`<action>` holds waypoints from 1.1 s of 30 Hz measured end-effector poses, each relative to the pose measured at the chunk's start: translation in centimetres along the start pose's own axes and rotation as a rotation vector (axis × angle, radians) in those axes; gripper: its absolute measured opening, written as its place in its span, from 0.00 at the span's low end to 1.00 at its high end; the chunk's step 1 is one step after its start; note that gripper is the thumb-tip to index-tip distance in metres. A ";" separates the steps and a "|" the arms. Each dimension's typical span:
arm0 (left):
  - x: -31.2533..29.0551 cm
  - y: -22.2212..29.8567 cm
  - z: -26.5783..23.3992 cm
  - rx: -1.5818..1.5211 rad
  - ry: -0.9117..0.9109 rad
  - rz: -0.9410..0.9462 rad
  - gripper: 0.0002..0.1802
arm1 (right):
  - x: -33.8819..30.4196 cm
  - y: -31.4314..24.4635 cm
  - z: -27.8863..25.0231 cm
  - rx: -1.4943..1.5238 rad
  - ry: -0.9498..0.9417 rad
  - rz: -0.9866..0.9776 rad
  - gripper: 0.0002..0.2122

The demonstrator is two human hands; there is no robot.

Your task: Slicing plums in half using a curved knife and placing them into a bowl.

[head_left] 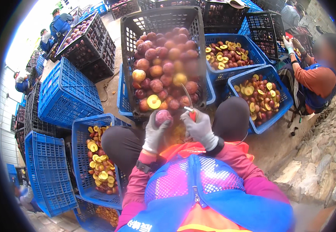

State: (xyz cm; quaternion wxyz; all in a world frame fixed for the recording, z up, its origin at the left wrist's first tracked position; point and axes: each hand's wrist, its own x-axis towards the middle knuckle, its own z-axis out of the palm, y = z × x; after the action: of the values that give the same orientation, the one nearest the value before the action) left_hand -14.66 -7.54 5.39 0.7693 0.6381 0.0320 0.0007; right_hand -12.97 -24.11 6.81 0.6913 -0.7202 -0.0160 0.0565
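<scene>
My left hand (154,133), in a pale glove, is closed round a reddish-purple plum (163,117). Close by on the right, my right hand (201,129), gloved too, grips the orange-red handle of a curved knife (188,101). Its thin blade points up and away, over the near edge of a black crate (125,58). Whole plums (168,69) fill that crate, some partly blurred by a smear in the picture. One cut plum half (154,102) lies yellow side up near the crate's front.
Blue crates of cut plums stand at my left (79,154), at my right (284,92) and far right (258,52). An upturned blue crate (69,92) and stacked black crates (94,46) rise left. A co-worker (318,77) sits right, beside rough stones (318,166).
</scene>
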 end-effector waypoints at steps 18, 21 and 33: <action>-1.3 -0.2 -0.7 -0.589 -0.279 -0.141 0.32 | -0.7 -2.8 0.2 -0.153 -0.305 -0.205 0.17; -1.5 0.0 -0.4 -0.472 -0.250 -0.149 0.31 | -0.5 -2.0 0.2 -0.412 -0.188 -0.388 0.14; -1.4 -1.5 -0.9 -0.203 -0.181 -0.226 0.29 | -0.3 -0.5 1.4 -0.463 -0.276 -0.102 0.10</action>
State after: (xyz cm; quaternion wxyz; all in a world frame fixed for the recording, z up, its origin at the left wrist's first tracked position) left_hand -16.18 -7.01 3.86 0.8246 0.5471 0.0340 -0.1402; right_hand -13.43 -22.72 7.32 0.5014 -0.8428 -0.1589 0.1139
